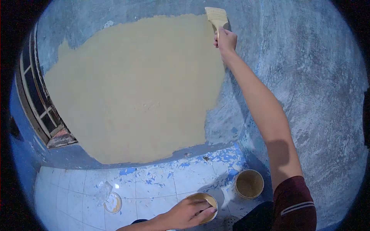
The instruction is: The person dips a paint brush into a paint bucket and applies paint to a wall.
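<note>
My right hand (226, 39) is wrapped round the handle of a wide paintbrush (217, 16), raised to the wall at the upper right edge of a large cream-painted patch (135, 84). The brush head, coated in cream, points up. Low in the view, my left hand (189, 212) grips the rim of a small paint tub (211, 199), its fingers reaching over the opening. Bare blue-grey wall (300, 77) surrounds the patch.
An open round bucket (249, 184) stands on the tiled floor (154, 206) at the right. Blue paint flakes (225, 156) lie along the wall's foot. Further left are a round lid (113, 203) and clear plastic (102, 193). A barred window (36, 88) is at far left.
</note>
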Available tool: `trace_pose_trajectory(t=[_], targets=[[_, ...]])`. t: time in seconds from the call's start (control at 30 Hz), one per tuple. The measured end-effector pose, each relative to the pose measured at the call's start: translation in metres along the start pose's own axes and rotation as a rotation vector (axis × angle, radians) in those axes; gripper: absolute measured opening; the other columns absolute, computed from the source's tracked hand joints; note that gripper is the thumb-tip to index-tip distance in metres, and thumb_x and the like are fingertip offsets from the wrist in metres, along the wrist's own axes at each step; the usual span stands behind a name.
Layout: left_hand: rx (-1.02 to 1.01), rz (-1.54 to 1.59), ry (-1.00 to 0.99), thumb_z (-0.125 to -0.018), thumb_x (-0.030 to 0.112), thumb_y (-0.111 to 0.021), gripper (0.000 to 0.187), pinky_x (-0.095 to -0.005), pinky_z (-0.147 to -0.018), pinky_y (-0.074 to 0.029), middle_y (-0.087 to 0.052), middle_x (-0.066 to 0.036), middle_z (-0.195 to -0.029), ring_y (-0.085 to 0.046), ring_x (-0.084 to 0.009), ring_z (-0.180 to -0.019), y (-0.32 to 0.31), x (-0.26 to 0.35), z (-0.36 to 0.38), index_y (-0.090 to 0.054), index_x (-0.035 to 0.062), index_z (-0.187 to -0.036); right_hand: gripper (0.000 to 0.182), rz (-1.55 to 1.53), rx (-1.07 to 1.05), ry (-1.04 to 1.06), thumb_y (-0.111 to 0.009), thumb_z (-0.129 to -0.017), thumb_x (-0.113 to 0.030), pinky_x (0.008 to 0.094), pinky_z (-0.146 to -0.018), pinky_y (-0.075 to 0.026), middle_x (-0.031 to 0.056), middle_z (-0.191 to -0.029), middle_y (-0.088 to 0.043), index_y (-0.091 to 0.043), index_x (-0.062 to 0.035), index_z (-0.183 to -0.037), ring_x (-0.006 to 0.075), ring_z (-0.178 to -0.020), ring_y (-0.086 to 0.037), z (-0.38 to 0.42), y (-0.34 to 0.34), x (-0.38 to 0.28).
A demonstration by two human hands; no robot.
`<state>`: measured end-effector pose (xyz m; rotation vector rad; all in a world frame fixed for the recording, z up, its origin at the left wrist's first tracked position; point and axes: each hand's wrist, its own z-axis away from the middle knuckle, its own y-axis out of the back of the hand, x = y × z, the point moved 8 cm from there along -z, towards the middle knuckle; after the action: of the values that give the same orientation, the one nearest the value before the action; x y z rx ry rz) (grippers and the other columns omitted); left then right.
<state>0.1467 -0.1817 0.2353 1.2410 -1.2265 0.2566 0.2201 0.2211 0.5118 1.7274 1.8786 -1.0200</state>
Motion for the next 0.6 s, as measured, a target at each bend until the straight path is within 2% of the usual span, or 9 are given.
trace_pose_trajectory(t=[0.03, 0.1, 0.2, 0.43, 0.5, 0.53, 0.6], targets=[[0.001, 0.0, 0.0, -0.098, 0.024, -0.048, 0.028, -0.0426, -0.065, -0.051, -0.061, -0.02, -0.077, -0.062, -0.036, -0.07, -0.001, -0.001, 0.0, -0.061, -0.0005, -0.092, 0.035, 0.0, -0.001, 0.0, -0.051, -0.095, -0.029, 0.0261, -0.044, -0.039, 0.0011, -0.058, -0.052, -0.058, -0.0014, -0.074, 0.0099, -0.046, -0.05, 0.0, -0.003, 0.003], [0.026, 0.023, -0.062, -0.097, 0.022, -0.049, 0.026, -0.0429, -0.066, -0.051, -0.061, -0.02, -0.079, -0.062, -0.0365, -0.072, -0.003, 0.001, 0.001, -0.062, -0.0007, -0.097, 0.038, 0.005, 0.061, 0.004, -0.051, -0.09, -0.026, 0.0308, -0.042, -0.043, 0.0051, -0.053, -0.054, -0.055, -0.0004, -0.062, 0.0138, -0.041, -0.052, 0.003, -0.002, 0.009], [0.041, 0.003, -0.131, -0.096, 0.02, -0.049, 0.024, -0.0429, -0.066, -0.051, -0.061, -0.019, -0.08, -0.062, -0.0364, -0.073, -0.006, 0.0, 0.002, -0.062, -0.0003, -0.099, 0.038, 0.025, 0.05, -0.012, -0.051, -0.091, -0.026, 0.0304, -0.041, -0.042, 0.0051, -0.053, -0.055, -0.056, -0.0009, -0.064, 0.0135, -0.042, -0.053, 0.004, -0.002, 0.039], [-0.029, -0.003, -0.063, -0.096, 0.017, -0.048, 0.022, -0.0423, -0.066, -0.052, -0.059, -0.019, -0.079, -0.062, -0.0351, -0.075, 0.0, 0.012, 0.007, -0.062, 0.0004, -0.099, 0.034, 0.002, -0.06, -0.144, -0.05, -0.094, -0.029, 0.0267, -0.039, -0.037, 0.0011, -0.054, -0.051, -0.054, -0.0052, -0.07, 0.01, -0.042, -0.048, 0.067, 0.018, 0.117], [-0.125, 0.107, 0.179, -0.095, 0.015, -0.049, 0.02, -0.0419, -0.066, -0.052, -0.059, -0.019, -0.077, -0.062, -0.0349, -0.074, -0.005, 0.002, 0.012, -0.062, 0.0003, -0.099, 0.034, 0.03, -0.075, -0.167, -0.05, -0.096, -0.03, 0.0253, -0.038, -0.036, 0.0004, -0.054, -0.05, -0.053, -0.0069, -0.072, 0.0092, -0.041, -0.046, 0.099, 0.032, 0.143], [-0.128, 0.109, 0.182, -0.095, 0.015, -0.049, 0.02, -0.0419, -0.066, -0.052, -0.059, -0.019, -0.077, -0.062, -0.0349, -0.074, -0.008, -0.003, 0.013, -0.062, 0.0003, -0.099, 0.034, 0.038, -0.079, -0.168, -0.05, -0.096, -0.031, 0.0257, -0.038, -0.036, 0.0006, -0.054, -0.05, -0.052, -0.0071, -0.071, 0.0094, -0.041, -0.047, 0.116, 0.04, 0.158], [0.008, 0.003, -0.115, -0.093, 0.014, -0.051, 0.019, -0.0418, -0.066, -0.052, -0.059, -0.019, -0.078, -0.062, -0.0354, -0.074, -0.003, 0.009, 0.011, -0.062, 0.0003, -0.1, 0.035, 0.12, -0.09, -0.161, -0.05, -0.096, -0.031, 0.0262, -0.037, -0.036, 0.0008, -0.053, -0.049, -0.051, -0.008, -0.069, 0.0098, -0.04, -0.047, 0.151, 0.058, 0.191]])
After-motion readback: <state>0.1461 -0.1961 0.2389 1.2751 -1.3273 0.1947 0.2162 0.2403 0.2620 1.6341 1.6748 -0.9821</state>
